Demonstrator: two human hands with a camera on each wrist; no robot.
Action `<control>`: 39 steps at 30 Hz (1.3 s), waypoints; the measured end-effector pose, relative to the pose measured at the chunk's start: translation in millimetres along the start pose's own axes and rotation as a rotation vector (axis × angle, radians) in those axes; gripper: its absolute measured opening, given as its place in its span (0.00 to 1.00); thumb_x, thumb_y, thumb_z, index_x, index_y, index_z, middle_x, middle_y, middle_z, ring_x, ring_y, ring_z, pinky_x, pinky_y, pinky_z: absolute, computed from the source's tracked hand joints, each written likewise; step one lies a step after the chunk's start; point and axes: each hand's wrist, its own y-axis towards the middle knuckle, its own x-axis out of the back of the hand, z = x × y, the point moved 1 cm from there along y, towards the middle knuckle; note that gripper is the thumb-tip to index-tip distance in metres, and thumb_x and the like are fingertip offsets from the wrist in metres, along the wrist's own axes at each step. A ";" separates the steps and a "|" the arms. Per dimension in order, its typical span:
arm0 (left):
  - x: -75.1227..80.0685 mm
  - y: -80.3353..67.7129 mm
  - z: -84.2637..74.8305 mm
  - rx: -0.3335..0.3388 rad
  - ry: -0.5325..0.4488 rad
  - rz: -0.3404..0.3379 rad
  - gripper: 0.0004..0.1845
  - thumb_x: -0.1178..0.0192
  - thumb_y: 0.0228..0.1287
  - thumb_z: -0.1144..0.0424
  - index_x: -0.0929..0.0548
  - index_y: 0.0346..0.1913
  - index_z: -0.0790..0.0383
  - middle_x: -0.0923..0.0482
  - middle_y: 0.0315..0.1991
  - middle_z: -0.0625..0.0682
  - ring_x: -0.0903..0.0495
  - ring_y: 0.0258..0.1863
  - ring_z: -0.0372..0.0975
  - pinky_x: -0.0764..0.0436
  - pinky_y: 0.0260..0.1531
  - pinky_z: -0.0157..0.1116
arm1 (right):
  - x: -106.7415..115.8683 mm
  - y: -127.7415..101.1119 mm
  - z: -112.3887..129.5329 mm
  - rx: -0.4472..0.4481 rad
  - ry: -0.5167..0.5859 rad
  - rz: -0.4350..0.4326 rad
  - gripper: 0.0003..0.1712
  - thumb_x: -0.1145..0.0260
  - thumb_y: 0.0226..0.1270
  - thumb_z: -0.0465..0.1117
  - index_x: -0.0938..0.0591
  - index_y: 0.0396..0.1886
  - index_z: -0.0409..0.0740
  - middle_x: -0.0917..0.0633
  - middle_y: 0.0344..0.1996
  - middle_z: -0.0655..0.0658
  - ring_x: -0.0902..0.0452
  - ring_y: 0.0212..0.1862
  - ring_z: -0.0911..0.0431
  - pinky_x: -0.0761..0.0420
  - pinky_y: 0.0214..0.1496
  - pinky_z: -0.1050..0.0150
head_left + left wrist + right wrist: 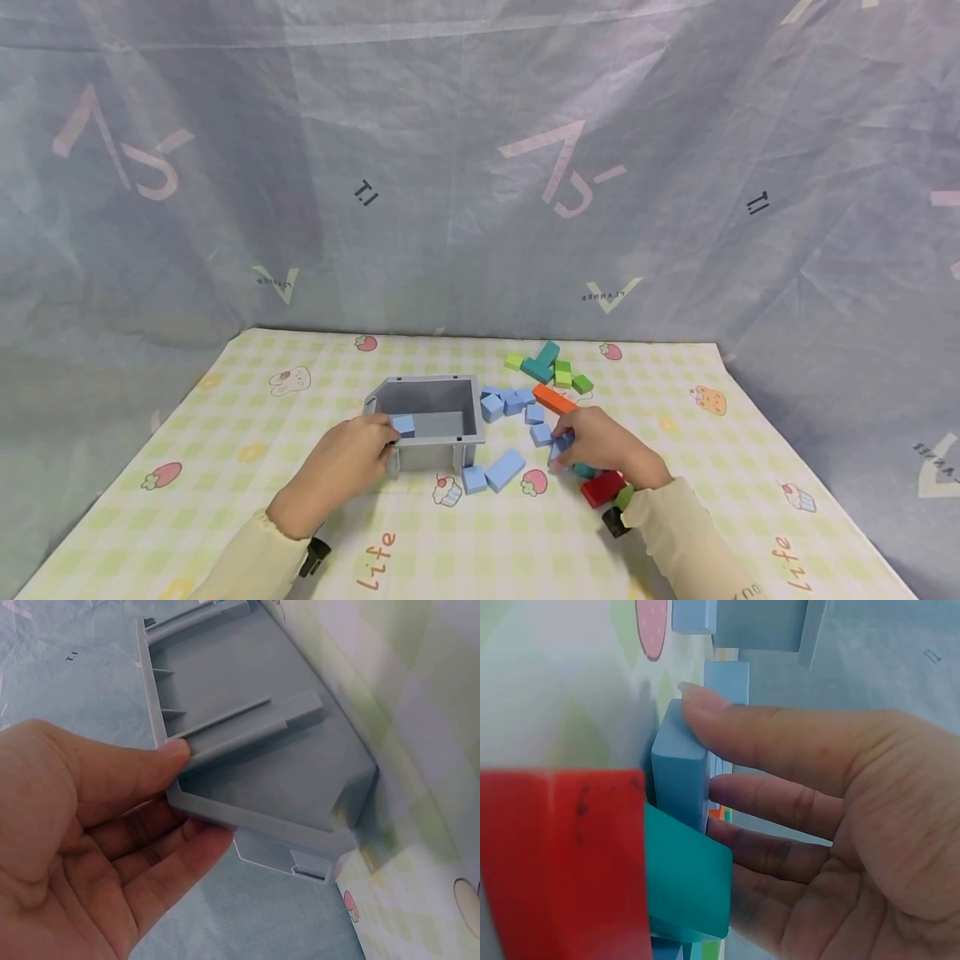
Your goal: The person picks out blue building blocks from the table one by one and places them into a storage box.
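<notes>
My left hand (pixel 352 454) grips the near left part of the rim of a grey plastic bin (pixel 427 457). In the left wrist view the thumb lies on the bin's outer wall (pixel 247 682), with the fingers at the other side of the rim. One light blue block (pixel 403 426) is inside the bin. To the right of the bin, my right hand (pixel 603 442) pinches a long light blue block (pixel 681 776) between thumb and fingers, low at the table. Beside that block lie a teal block (pixel 686 874) and a red block (pixel 562 855).
Two light blue blocks, one square (pixel 474 480) and one long (pixel 506 469), lie before the bin. Several blue cubes (pixel 492 407) sit at its right. Farther back are an orange block (pixel 555 398), teal blocks (pixel 538 369) and green blocks (pixel 562 375). A grey curtain (pixel 450 208) hangs behind.
</notes>
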 end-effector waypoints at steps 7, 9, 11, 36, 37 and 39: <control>0.2 0.3 0.4 -0.003 0.001 0.018 0.03 0.32 0.58 0.72 0.11 0.33 0.62 0.23 0.28 0.45 0.24 0.26 0.35 0.24 0.27 0.34 | 0.9 0.3 -0.7 -0.009 0.019 -0.012 0.20 0.17 0.46 0.44 0.11 0.40 0.46 0.15 0.36 0.53 0.25 0.37 0.57 0.22 0.41 0.62; 1.0 -1.2 1.2 0.004 0.005 0.022 0.03 0.32 0.57 0.72 0.11 0.34 0.62 0.23 0.29 0.45 0.24 0.26 0.35 0.24 0.27 0.34 | 0.3 1.7 0.1 -0.007 0.027 -0.007 0.19 0.17 0.46 0.44 0.11 0.40 0.46 0.15 0.36 0.53 0.25 0.37 0.57 0.22 0.40 0.62; 1.7 -2.9 2.0 0.010 0.012 0.019 0.04 0.32 0.57 0.73 0.11 0.34 0.62 0.22 0.30 0.46 0.22 0.27 0.36 0.23 0.27 0.35 | -0.3 3.5 0.7 -0.008 0.033 -0.001 0.19 0.17 0.46 0.44 0.11 0.40 0.46 0.15 0.36 0.53 0.25 0.37 0.57 0.22 0.39 0.62; -1.3 -3.8 3.8 -0.024 0.021 -0.007 0.03 0.32 0.57 0.73 0.12 0.32 0.62 0.23 0.28 0.45 0.26 0.25 0.34 0.24 0.27 0.33 | 28.3 0.6 -1.5 -0.043 0.117 -0.212 0.25 0.24 0.57 0.51 0.15 0.48 0.40 0.15 0.40 0.47 0.22 0.41 0.52 0.20 0.45 0.55; -1.5 -3.5 3.5 -0.030 0.022 -0.012 0.03 0.32 0.57 0.72 0.12 0.32 0.61 0.24 0.27 0.45 0.27 0.24 0.33 0.24 0.27 0.33 | 28.4 0.3 2.1 -0.031 0.113 -0.242 0.24 0.24 0.57 0.51 0.15 0.47 0.40 0.15 0.41 0.47 0.22 0.42 0.52 0.19 0.45 0.54; -1.6 -3.1 2.6 -0.036 0.023 -0.017 0.03 0.32 0.57 0.72 0.12 0.31 0.61 0.25 0.26 0.44 0.29 0.24 0.33 0.24 0.27 0.33 | 27.7 -0.1 11.2 -0.010 0.118 -0.288 0.23 0.24 0.57 0.52 0.15 0.46 0.42 0.15 0.41 0.47 0.21 0.44 0.51 0.19 0.46 0.54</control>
